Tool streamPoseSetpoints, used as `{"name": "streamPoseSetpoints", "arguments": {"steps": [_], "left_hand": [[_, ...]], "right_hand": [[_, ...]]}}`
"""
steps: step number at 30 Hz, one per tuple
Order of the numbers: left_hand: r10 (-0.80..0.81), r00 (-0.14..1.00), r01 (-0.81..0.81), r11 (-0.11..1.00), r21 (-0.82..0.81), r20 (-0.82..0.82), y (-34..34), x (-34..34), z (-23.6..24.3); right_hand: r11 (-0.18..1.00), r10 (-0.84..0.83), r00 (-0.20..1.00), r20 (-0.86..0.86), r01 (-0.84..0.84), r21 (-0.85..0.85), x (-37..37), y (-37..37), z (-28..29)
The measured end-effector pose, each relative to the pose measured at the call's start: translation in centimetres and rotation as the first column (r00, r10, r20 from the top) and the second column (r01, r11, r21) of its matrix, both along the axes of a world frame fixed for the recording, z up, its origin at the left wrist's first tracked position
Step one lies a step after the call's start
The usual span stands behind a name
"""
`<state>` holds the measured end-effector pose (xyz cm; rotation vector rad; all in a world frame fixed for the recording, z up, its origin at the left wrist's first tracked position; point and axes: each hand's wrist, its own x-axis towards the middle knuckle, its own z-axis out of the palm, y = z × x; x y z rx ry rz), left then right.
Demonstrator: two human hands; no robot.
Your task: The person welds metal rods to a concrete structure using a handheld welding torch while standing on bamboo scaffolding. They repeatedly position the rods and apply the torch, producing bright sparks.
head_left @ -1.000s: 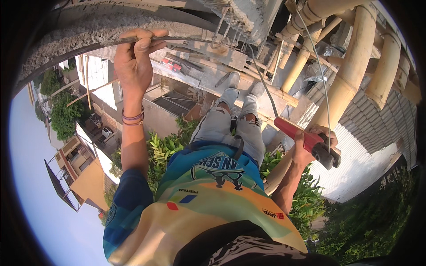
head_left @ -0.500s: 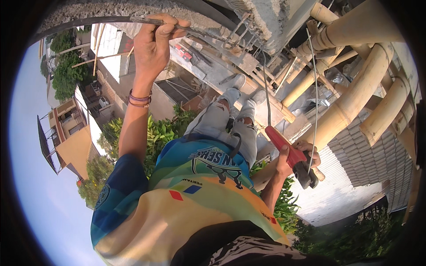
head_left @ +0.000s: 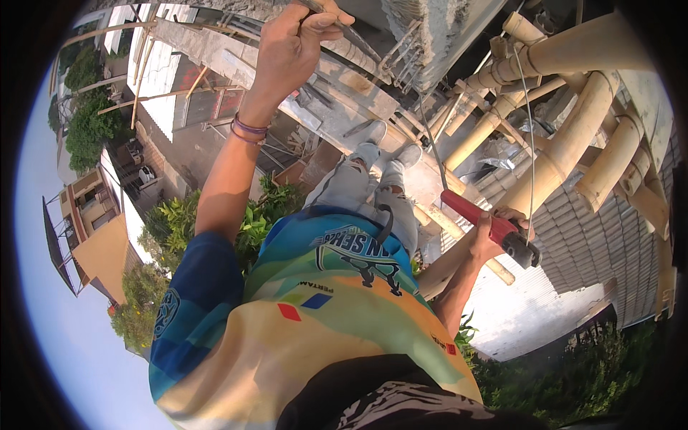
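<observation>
- The bamboo scaffold poles (head_left: pixel 573 136) now fill more of the right side than a second ago, and the concrete slab edge (head_left: pixel 437 36) with its bare rebar stubs has swung toward the top centre — the whole view has turned, so the person has shifted position high above the houses and trees below.
- The left hand (head_left: pixel 294 43) has moved from the upper left toward the top middle; its fingers stay wrapped tight on a thin steel rod (head_left: pixel 351 39) that runs along the slab, arm fully stretched.
- The right hand (head_left: pixel 494 233) has come up and outward a little — its fingers are clamped on the red-handled cutter (head_left: pixel 487 222), which sits low right, just beside a bamboo pole.
- A thin wire (head_left: pixel 529 143) hangs down past the tool's dark head; whether it touches is too small to tell.
- Both feet rest on a ledge below, close together.
</observation>
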<state>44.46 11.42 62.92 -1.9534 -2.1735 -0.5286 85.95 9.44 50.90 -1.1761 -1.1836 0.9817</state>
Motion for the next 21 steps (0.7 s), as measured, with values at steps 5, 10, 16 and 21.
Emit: {"name": "streamPoseSetpoints", "arguments": {"steps": [5, 10, 16, 21], "left_hand": [[-0.279, 0.949, 0.242, 0.944, 0.226, 0.148, 1.5, -0.5, 0.1], [-0.277, 0.955, 0.250, 0.944, 0.217, 0.104, 2.1, -0.7, -0.1], [-0.234, 0.730, 0.164, 0.972, 0.167, 0.642, 2.6, -0.5, 0.4], [-0.312, 0.707, 0.202, 0.949, 0.241, 0.634, 3.1, -0.4, 0.3]], "right_hand": [[0.999, -0.001, 1.000, -0.007, 0.002, 0.044, -0.2, 0.4, -0.1], [1.000, -0.026, 0.997, 0.079, 0.025, 0.016, -0.2, 0.4, 0.0], [0.999, -0.015, 0.991, 0.135, 0.019, -0.029, -0.2, 0.7, 0.5], [1.000, -0.008, 0.988, 0.156, 0.012, -0.027, 0.1, 1.1, 0.6]]}}
